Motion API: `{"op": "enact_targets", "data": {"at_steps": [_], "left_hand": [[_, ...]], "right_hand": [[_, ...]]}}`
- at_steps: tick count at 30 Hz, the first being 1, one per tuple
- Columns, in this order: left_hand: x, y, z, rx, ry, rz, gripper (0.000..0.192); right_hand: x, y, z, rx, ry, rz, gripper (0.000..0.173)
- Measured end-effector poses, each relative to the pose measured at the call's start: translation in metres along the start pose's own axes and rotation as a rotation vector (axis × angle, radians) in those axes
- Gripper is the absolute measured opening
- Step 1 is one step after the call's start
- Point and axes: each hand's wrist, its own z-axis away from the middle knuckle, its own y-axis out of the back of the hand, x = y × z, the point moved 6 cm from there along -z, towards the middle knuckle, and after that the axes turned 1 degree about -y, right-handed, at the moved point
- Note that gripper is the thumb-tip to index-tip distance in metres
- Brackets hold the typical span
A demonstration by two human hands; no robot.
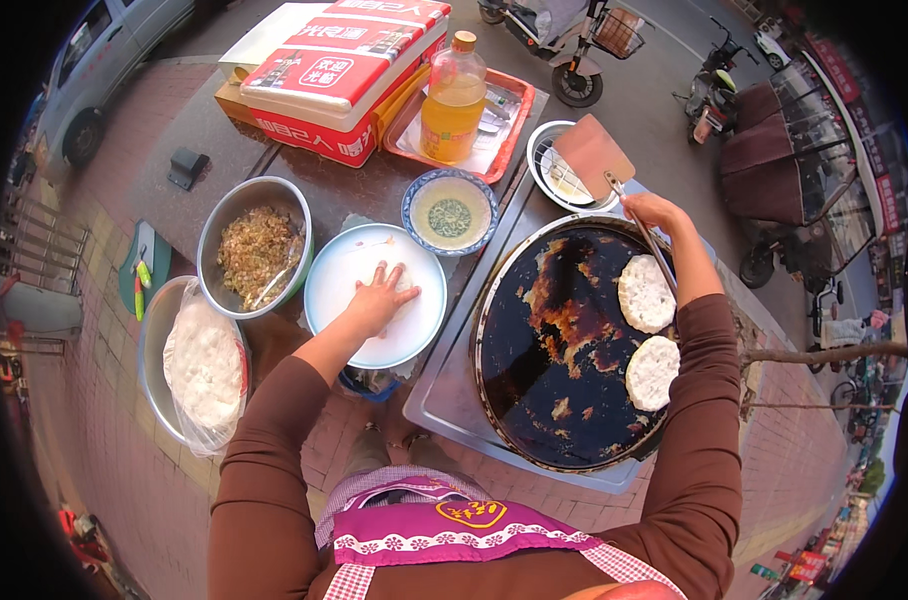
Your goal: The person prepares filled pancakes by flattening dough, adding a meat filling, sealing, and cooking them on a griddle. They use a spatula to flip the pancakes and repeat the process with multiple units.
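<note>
My left hand lies spread on a white plate with a blue rim. Under its palm and fingers shows a pale, flat piece, apparently dough, mostly hidden. My right hand grips the metal handle of a flat spatula close to its blade. The broad brownish blade is raised over a white basin holding a wire rack. Below my right forearm, two pale round flatbreads, one upper and one lower, lie on a dark, oily round griddle. My sleeve covers part of the griddle's right edge.
A metal bowl of chopped filling with a spoon stands left of the plate. Nearby are a basin of plastic-covered dough and a patterned bowl of liquid. An oil bottle stands in a red tray beside a red-and-white box.
</note>
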Motion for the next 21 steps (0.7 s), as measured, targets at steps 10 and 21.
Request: {"op": "enact_targets", "data": {"at_steps": [10, 21], "left_hand": [[-0.001, -0.012, -0.003, 0.072, 0.005, -0.017, 0.109], [-0.003, -0.009, -0.004, 0.105, 0.036, 0.047, 0.055]], "right_hand": [[-0.013, 0.003, -0.118, 0.157, -0.124, 0.639, 0.037], [-0.042, -0.018, -0.098, 0.264, -0.149, 0.875, 0.038]]}}
